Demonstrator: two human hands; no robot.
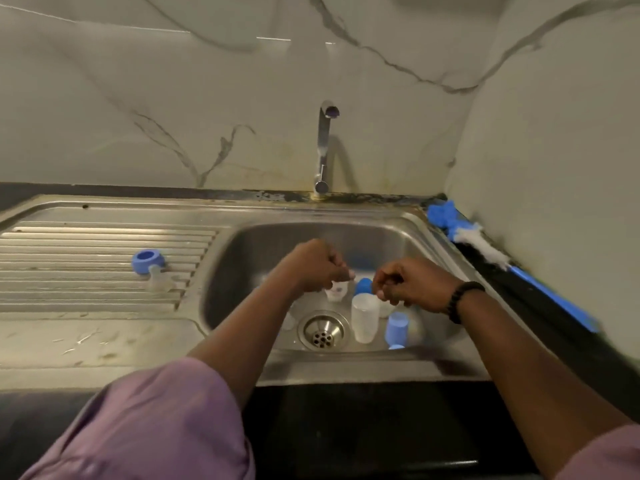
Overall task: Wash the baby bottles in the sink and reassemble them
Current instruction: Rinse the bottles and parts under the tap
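Note:
Both my hands hover over the steel sink. My left hand and my right hand have curled fingers, knuckles up, close together; I see nothing held in either. Just below the left hand stands a small clear bottle. In the basin stand a clear bottle body, a blue cap and a blue piece further back. A clear part lies left of the drain. On the drainboard sit a blue collar ring and a clear nipple.
The tap stands behind the basin with no water running. A bottle brush with a blue handle lies along the right counter edge, beside a blue sponge. The ridged drainboard stretches to the left. A marble wall closes the back and right.

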